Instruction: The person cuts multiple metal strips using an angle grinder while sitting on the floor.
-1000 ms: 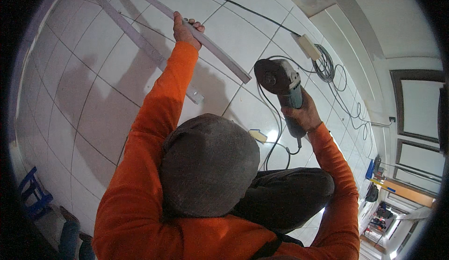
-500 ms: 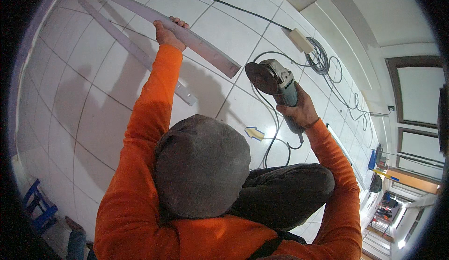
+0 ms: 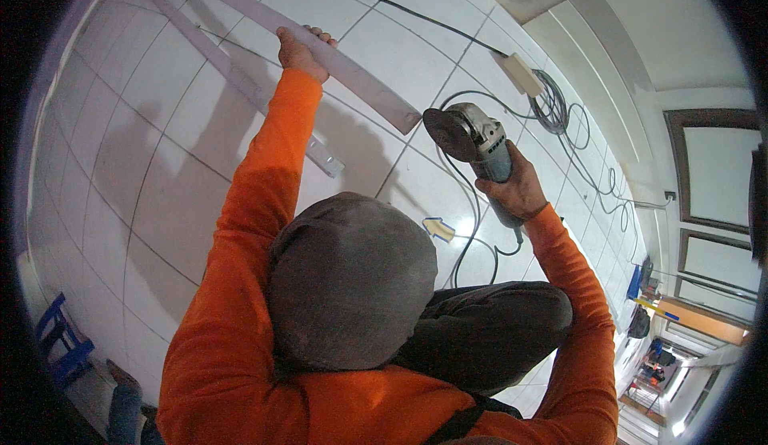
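Note:
My left hand, stretched out ahead, is closed around a long, flat, pale purplish-grey strip held above the floor at a slant. A similar strip lies beneath it, its near end pale and notched. On the right, my right hand grips the body of an angle grinder. Its dark round disc is beside the near end of the held strip; whether they touch I cannot tell. Whether the disc is spinning does not show. My bent knees, in dark grey trousers, are close below.
The grinder's cord loops over white floor tiles past a yellow arrow marker. Farther off lie a cream extension socket and a coiled grey cable. A blue stool stands at lower left. Dark-framed panels line the right wall.
My left hand and its strip have shifted slightly right, and the strip's end is nearer the grinder disc. My right hand and the grinder have hardly moved. The view has shifted slightly.

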A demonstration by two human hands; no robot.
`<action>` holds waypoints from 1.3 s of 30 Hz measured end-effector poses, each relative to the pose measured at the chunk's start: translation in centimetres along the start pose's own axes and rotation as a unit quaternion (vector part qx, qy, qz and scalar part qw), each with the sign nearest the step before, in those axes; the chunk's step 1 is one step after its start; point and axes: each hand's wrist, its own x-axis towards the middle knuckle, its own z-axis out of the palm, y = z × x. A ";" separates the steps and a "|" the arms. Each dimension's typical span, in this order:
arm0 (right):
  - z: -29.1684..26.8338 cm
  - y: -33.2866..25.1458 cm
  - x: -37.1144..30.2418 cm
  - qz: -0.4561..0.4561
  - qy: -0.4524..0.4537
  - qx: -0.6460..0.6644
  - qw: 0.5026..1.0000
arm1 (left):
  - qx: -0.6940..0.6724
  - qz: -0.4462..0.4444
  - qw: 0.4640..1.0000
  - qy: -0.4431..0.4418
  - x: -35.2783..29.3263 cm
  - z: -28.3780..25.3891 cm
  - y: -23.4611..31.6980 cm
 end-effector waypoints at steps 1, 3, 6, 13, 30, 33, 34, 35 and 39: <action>0.0 0.1 0.0 -0.007 0.007 0.001 1.000 | 0.005 -0.011 1.000 0.008 0.0 0.1 0.1; 0.0 -0.3 0.1 0.002 0.003 -0.003 1.000 | 0.010 -0.021 1.000 0.018 0.0 0.3 0.2; -0.1 -0.2 0.1 0.007 0.001 0.009 1.000 | 0.024 -0.025 0.998 0.057 -0.2 0.8 0.2; 0.0 -0.6 0.0 0.021 0.004 0.025 0.999 | 0.053 -0.012 0.995 0.079 -0.9 1.4 0.3; 0.3 -0.8 0.1 0.022 -0.005 0.029 0.999 | 0.018 -0.023 0.997 0.068 -0.7 0.7 0.3; 0.3 -1.1 0.2 0.015 -0.010 0.046 0.999 | 0.032 -0.003 0.999 0.023 -0.2 -0.1 0.4; 0.1 -0.9 0.3 0.024 -0.016 0.032 0.999 | 0.037 -0.003 0.999 0.036 -0.4 0.2 0.2; 0.0 -0.7 0.3 0.025 -0.015 0.031 0.999 | 0.042 -0.003 0.998 0.048 -0.6 0.4 0.0; 0.0 0.5 0.8 -0.007 -0.031 0.070 0.997 | 0.046 -0.017 0.997 0.058 -0.7 0.6 0.0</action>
